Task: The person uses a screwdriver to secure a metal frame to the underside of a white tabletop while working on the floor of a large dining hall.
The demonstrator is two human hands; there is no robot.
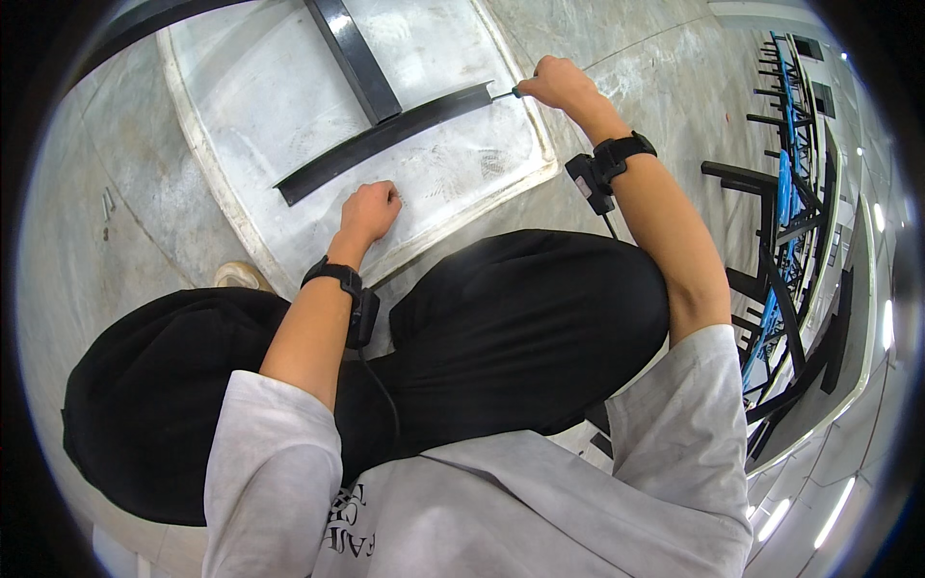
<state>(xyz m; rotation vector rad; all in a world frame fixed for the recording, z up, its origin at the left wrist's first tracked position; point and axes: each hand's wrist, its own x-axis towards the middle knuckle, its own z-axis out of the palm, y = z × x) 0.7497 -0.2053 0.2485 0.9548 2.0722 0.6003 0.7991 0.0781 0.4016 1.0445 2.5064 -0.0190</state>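
A black metal bar (385,144) with raised edges lies across a white board on the floor. It meets the end of a longer black beam (355,58) that runs toward the far side. Beyond the bar's right end, my right hand (559,85) grips a thin rod-like tool (503,95), whose tip reaches that end; its exact kind is too small to tell. Just on the near side of the bar, my left hand (369,212) is curled into a fist over the board, apart from the bar. Its palm is hidden, so anything inside cannot be seen.
The white board (458,207) has a raised pale rim. Another black curved bar (145,24) crosses the far left. A few small bolts (107,202) lie on the concrete floor at left. Black and blue metal frames (785,193) stand along the right. A shoe (239,275) shows beside my knee.
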